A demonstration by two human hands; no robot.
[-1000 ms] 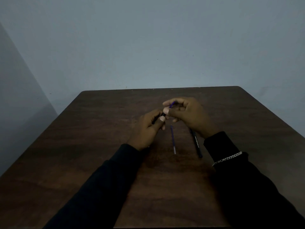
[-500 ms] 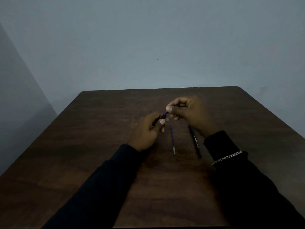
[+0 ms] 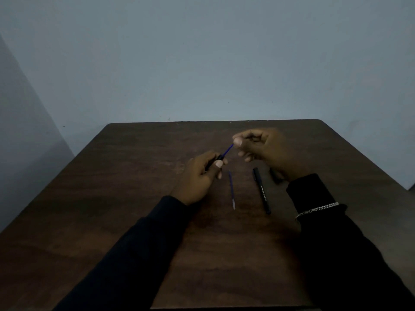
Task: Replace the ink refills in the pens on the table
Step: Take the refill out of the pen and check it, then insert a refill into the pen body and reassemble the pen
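Note:
My left hand (image 3: 199, 176) grips a black pen barrel (image 3: 214, 161) above the dark wooden table (image 3: 134, 198). A blue ink refill (image 3: 228, 150) sticks out of the barrel's far end, and my right hand (image 3: 262, 149) pinches the refill's tip between thumb and forefinger. A second blue refill (image 3: 231, 189) lies loose on the table between my hands. To its right lies another black pen (image 3: 261, 190) with white lettering. A small dark piece (image 3: 274, 175) lies partly hidden under my right wrist.
A chain bracelet (image 3: 316, 209) sits on my right wrist over a dark sleeve. The table's far edge (image 3: 213, 121) meets a pale blue wall. Bare wood stretches to the left and in front of my hands.
My right hand has moved up and to the right, away from my left hand, drawing the blue refill further out of the barrel. The loose refill and the black pen have not moved.

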